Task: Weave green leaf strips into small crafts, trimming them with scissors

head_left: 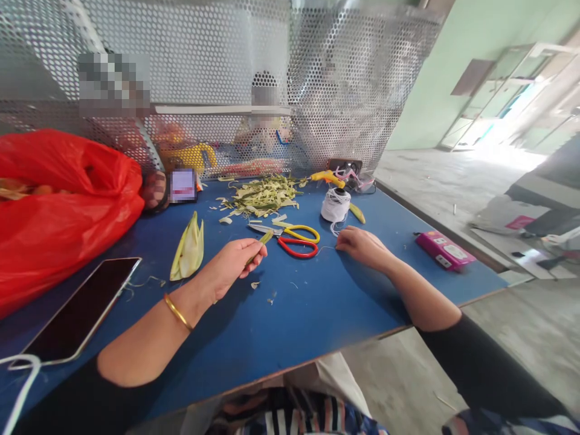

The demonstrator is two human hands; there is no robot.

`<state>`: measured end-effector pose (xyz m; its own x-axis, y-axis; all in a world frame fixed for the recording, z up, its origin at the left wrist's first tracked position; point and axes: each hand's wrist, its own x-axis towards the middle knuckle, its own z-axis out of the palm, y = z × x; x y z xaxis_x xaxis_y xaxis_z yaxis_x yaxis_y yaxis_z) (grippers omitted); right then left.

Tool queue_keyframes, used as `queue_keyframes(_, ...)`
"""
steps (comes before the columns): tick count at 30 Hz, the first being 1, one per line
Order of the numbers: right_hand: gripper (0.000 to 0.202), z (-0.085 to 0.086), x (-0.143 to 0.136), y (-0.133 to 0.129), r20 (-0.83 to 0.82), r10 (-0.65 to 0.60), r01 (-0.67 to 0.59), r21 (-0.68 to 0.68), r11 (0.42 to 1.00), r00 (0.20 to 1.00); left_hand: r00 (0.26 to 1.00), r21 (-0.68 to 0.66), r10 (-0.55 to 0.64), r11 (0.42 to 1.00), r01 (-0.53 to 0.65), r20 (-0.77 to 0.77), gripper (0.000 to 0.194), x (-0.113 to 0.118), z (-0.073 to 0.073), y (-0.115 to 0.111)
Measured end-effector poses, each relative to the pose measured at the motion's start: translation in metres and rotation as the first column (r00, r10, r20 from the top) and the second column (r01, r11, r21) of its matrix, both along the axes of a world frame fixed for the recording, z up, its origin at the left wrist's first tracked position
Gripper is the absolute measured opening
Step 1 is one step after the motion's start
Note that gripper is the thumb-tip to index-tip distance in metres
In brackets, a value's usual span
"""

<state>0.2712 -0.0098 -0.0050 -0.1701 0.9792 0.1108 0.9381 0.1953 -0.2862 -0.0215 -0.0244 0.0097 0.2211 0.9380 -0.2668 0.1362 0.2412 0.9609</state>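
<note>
My left hand (242, 258) is closed around a narrow green folded husk piece (267, 237), its tip poking out past the fingers. My right hand (362, 246) rests near the blue table top with fingertips pinched on a thin white thread (325, 247). The thread's spool (335, 206) stands upright just behind that hand. Between the hands lie scissors (292, 255) with one red and one yellow handle, blades slightly apart. A pale green husk bundle (188, 249), apparently corn husk, lies left of my left hand.
Husk trimmings (265, 196) are heaped at the back, before a perforated metal screen (217, 66). A red plastic bag (67, 181) and phone (86, 308) lie left. A yellow glue gun (327, 177), glasses (360, 181) and pink packet (444, 250) are right. People show behind the screen.
</note>
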Motion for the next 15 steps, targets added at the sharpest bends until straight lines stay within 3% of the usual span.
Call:
queue_keyframes(2,0.006,0.004,0.0,-0.001,-0.08,-0.01,0.013,0.037,0.999,0.997,1.0,-0.005,0.006,1.0,-0.006,0.014,0.018,0.0,0.0,0.0)
queue_keyframes(5,0.006,0.019,-0.007,0.001,-0.351,0.037,-0.024,0.042,0.999,0.935,0.998,-0.039,0.049,0.998,-0.047,0.044,0.019,0.002,0.003,-0.001)
queue_keyframes(9,0.013,0.05,-0.038,0.011,-0.677,0.146,-0.308,-0.124,0.943,0.722,0.975,-0.115,0.152,0.984,-0.134,0.163,0.021,0.002,0.01,-0.001)
queue_keyframes(12,0.012,0.07,-0.075,0.02,-0.72,0.108,-0.414,-0.264,0.871,0.685,0.938,-0.141,0.201,0.976,-0.167,0.281,0.021,-0.002,0.014,0.002)
queue_keyframes(15,0.008,0.075,-0.111,0.026,-0.744,0.129,-0.471,-0.27,0.84,0.656,0.913,-0.139,0.17,0.982,-0.126,0.371,0.02,-0.008,0.015,0.006)
